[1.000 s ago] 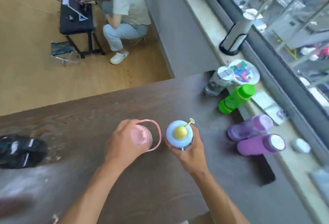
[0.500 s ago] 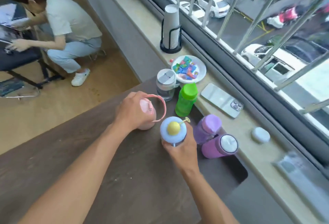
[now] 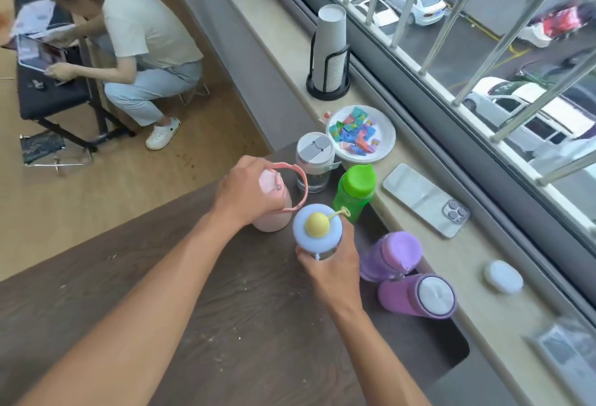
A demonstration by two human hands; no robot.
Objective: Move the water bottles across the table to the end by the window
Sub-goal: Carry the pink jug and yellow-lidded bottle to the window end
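Pink bottle point(image 3: 274, 208), pale-blue lid with yellow knob point(image 3: 317, 228), green bottle point(image 3: 354, 191), dark wood-grain table point(image 3: 225, 325)

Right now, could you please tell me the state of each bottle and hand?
Pink bottle: upright, left hand gripping it.
Blue-lidded bottle: upright, right hand gripping it.
Green bottle: upright, capped.
Clear bottle: upright, lidded.
Two purple bottles: upright, capped.

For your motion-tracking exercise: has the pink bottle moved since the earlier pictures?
Yes. Held in the left hand, the pink bottle has travelled toward the window end, now beside the clear tumbler.
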